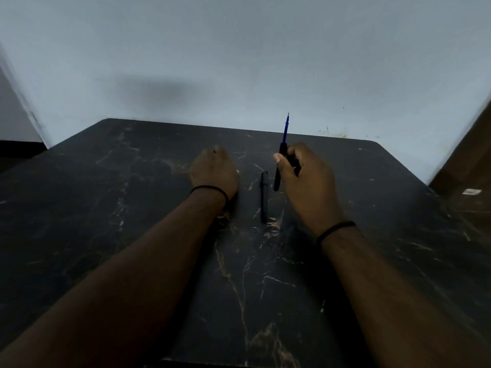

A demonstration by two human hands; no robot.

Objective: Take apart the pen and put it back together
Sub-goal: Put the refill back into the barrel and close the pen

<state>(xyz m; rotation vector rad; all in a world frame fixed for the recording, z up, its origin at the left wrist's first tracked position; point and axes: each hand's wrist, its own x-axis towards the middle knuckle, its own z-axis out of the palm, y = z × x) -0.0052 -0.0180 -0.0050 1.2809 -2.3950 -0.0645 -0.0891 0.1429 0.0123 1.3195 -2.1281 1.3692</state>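
1. The right hand is raised above the table, its fingers curled round a slim black pen barrel, with the thumb pressed against the barrel's left side.
2. The barrel stands nearly upright, tilted slightly to the right at the top; its lower end hangs free below the hand, just right of the black cap piece.
3. A thin blue refill sticks out of the barrel's top, its fine tip dark against the wall. How deep it sits inside the barrel is hidden.
4. The black cap piece, a short dark tube, lies flat on the table and serves as the landmark here. It is dim against the dark surface, so its clip and open end are hard to make out.
5. The left hand rests on the table left of the cap piece, knuckles up and fingers curled under. A tiny dark speck shows at its far edge; I cannot tell whether the fingers hold anything.
6. Each wrist carries a thin black band.
7. The black marble-patterned table with pale veins spreads around the cap piece; its near edge is cut off by the forearms.
8. A pale grey wall rises behind, and a brown surface at the right is blurred and cropped.
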